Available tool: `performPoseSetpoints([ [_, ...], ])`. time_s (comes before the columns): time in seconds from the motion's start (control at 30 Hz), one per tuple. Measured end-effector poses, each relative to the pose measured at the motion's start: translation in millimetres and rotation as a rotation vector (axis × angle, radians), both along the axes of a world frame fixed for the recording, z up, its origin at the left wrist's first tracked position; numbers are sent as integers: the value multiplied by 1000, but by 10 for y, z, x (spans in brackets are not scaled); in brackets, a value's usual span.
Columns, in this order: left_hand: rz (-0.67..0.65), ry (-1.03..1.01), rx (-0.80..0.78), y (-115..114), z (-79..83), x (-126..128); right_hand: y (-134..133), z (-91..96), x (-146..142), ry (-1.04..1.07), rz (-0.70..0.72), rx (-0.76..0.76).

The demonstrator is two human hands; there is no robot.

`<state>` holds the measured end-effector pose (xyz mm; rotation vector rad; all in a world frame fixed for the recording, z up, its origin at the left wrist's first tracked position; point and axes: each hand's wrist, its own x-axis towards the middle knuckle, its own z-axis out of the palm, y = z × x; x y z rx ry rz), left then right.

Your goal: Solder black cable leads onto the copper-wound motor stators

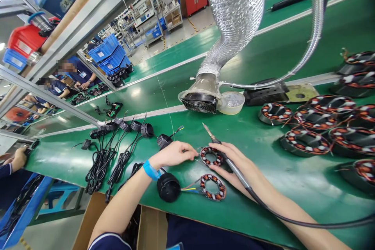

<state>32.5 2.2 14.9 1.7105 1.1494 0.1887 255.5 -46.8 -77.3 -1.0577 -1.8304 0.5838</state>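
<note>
My left hand (175, 153), with a blue wristband, is pinched on thin wires at the left edge of a small copper-wound stator ring (211, 156) lying on the green bench. My right hand (231, 162) rests beside and under that ring and grips a soldering iron (217, 143), whose tip points up and away from the ring. Its black cord runs back along my right forearm. A second stator ring (213, 187) lies nearer to me, joined by coloured wires to a black round connector (168, 187).
A fume extractor fan (199, 101) on a silver foil duct (231, 19) stands just beyond the ring, with a white dish (233, 102) beside it. Larger stators (306, 141) crowd the right. Black cables with connectors (123, 144) lie left. Other people work at the far left.
</note>
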Motion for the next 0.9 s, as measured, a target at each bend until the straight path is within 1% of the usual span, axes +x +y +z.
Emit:
performPoseSetpoints([
  [0.07, -53, 43, -32, -42, -4, -26, -9, 11, -9, 3, -6, -3],
  [0.13, -59, -4, -127, -58, -43, -13, -7, 16, -11, -7, 0, -2],
  [0.23, 14, -181, -332, -53, -127, 50, 8, 7, -6, -24, 25, -7],
  [0.27, 40, -214, -378, -51, -142, 72, 14, -1, -6, -25, 36, -9],
  [0.33, 63, -220, -397, -55, -113, 95, 22, -23, -7, -20, 52, -14],
  [0.4, 52, -180, -322, -68, 18, 68, 26, -56, -13, -8, 50, -11],
  [0.5, 69, -37, -132, -82, 375, -72, 27, -104, -27, 4, 17, -3],
  [0.57, 149, 133, 96, -54, 617, -192, 29, -115, -33, 1, 3, -2],
  [0.6, 205, 235, 250, -19, 704, -246, 31, -111, -35, -4, 4, -2],
  [0.63, 252, 336, 408, 31, 758, -291, 34, -99, -36, -8, 7, -3],
  [0.67, 266, 417, 538, 96, 774, -324, 36, -81, -37, -10, 9, -4],
  [0.7, 239, 464, 616, 175, 754, -345, 38, -58, -39, -10, 12, -3],
  [0.73, 176, 467, 642, 263, 703, -355, 38, -34, -42, -12, 17, -5],
  [0.8, 25, 381, 596, 450, 536, -354, 37, 11, -49, -11, 21, -3],
  [0.83, -19, 328, 564, 536, 440, -348, 36, 26, -54, -7, 21, 3],
  [0.87, -28, 285, 537, 609, 346, -343, 36, 35, -60, -3, 17, 9],
  [0.9, -9, 249, 511, 665, 261, -340, 39, 38, -65, 0, 13, 14],
])
